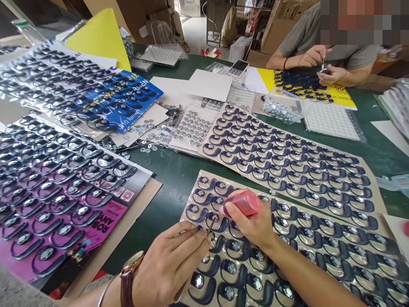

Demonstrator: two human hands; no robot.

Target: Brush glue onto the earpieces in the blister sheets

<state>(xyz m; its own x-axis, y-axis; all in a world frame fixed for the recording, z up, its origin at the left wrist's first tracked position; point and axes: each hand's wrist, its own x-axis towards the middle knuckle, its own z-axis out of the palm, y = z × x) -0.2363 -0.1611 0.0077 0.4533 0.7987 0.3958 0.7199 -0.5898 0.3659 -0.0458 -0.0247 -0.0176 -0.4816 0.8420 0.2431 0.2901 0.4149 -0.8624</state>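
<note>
Pinkish red and glossy, the squeeze bottle [244, 204] lies within your right hand [255, 226], whose fingers wrap round it; its narrow nozzle tilts down to your left. Just beside that tip, the fingers of your left hand [174, 256] sit close together around a thin tool [210, 228], largely hidden. Under both hands spreads the near sheet [192, 199], filled with rows of dark curved pieces, each bearing a round, faceted silvery centre. You cannot tell here whether the bottle's colour belongs to its wall or its contents.

Left of your left hand, a purple printed sheet [19, 268] carries more such pieces. Just beyond your right hand, a second brown sheet [378, 204] holds further rows. Ahead of your hands, a clear tray [179, 144] contains round silvery pieces in rows; farther off to the right, a clear box [298, 111] holds a loose heap of small shiny ones.

Farthest from your hands, across the green table [162, 187], a co-worker's hands [335, 76] hold a small piece above a yellow sheet [345, 101].
</note>
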